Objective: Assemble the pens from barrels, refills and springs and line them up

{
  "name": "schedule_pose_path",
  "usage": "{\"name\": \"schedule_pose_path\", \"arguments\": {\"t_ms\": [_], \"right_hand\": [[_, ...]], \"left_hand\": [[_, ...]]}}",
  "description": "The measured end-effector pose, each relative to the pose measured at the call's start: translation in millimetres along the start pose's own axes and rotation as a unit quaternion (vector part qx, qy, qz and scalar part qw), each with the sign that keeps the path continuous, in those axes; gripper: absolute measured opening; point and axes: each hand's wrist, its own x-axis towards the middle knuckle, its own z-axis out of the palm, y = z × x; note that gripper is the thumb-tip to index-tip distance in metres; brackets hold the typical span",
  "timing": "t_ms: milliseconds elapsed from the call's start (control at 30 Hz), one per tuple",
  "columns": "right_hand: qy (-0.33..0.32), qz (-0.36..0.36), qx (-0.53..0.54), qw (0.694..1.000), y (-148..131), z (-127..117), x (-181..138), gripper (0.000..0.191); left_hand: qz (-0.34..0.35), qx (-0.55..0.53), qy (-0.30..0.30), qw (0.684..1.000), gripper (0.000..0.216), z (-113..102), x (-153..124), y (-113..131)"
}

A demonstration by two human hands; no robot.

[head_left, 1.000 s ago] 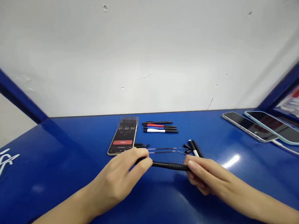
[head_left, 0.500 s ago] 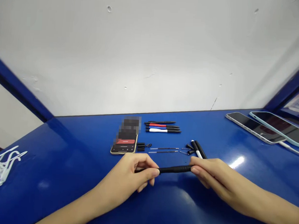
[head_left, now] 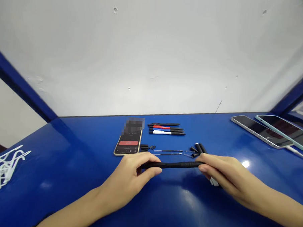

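Observation:
A black pen is held level above the blue table between both my hands. My left hand pinches its left end between thumb and fingers, and my right hand grips the right end, hiding the tip. Just beyond the pen lie ink refills, small springs and short black pen pieces. Black and white pen barrels lie behind my right hand, partly covered by it. Farther back, several assembled pens in black, red, blue and white lie side by side.
A phone with a lit screen lies left of the pen parts. Two more phones rest at the right, with a white cable. A heap of white strips sits at the far left. A white wall stands behind the table.
The pen has risen slightly and shifted a little right with both hands, my right hand moving farther right. More of the pen's left end now shows inside my left hand.

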Motion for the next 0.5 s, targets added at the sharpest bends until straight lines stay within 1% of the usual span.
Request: {"name": "schedule_pose_path", "arguments": {"t_ms": [33,67,133,200,233,267,300,333,367,400,433,467,500], "right_hand": [[0.004,-0.01,-0.002,1.0,0,0,0,0.025],[0.007,-0.02,-0.005,1.0,1,0,-1,0.023],[0.019,-0.045,-0.015,0.999,3,2,-3,0.018],[0.043,-0.072,-0.029,0.996,6,3,-4,0.017],[0.056,-0.084,-0.034,0.994,8,4,-5,0.019],[0.067,-0.093,-0.04,0.993,9,5,-6,0.021],[0.074,-0.099,-0.044,0.991,10,6,-6,0.022],[0.076,-0.1,-0.049,0.991,10,6,-6,0.022],[0.073,-0.097,-0.053,0.991,11,6,-6,0.022],[0.069,-0.091,-0.058,0.992,11,6,-6,0.021],[0.065,-0.082,-0.061,0.993,11,6,-5,0.02],[0.062,-0.072,-0.063,0.993,11,6,-5,0.02],[0.062,-0.063,-0.064,0.994,11,6,-4,0.021]], "left_hand": [[-0.055,-0.06,-0.039,0.996,0.019,-1,1,1],[-0.107,-0.126,-0.078,0.983,0.025,-2,1,2],[-0.186,-0.24,-0.143,0.942,0.033,-5,2,4],[-0.226,-0.299,-0.188,0.908,0.037,-8,3,6],[-0.237,-0.305,-0.206,0.899,0.04,-8,3,7],[-0.242,-0.295,-0.217,0.898,0.042,-8,2,8],[-0.238,-0.267,-0.213,0.909,0.045,-7,1,8],[-0.221,-0.218,-0.19,0.932,0.046,-6,0,8],[-0.187,-0.153,-0.149,0.959,0.043,-4,-1,7],[-0.139,-0.076,-0.095,0.983,0.037,-3,-3,5],[-0.079,0.002,-0.038,0.996,0.03,-1,-4,2],[-0.013,0.075,0.012,0.997,0.023,0,-5,-1],[0.055,0.139,0.051,0.987,0.018,0,-6,-5]]}}
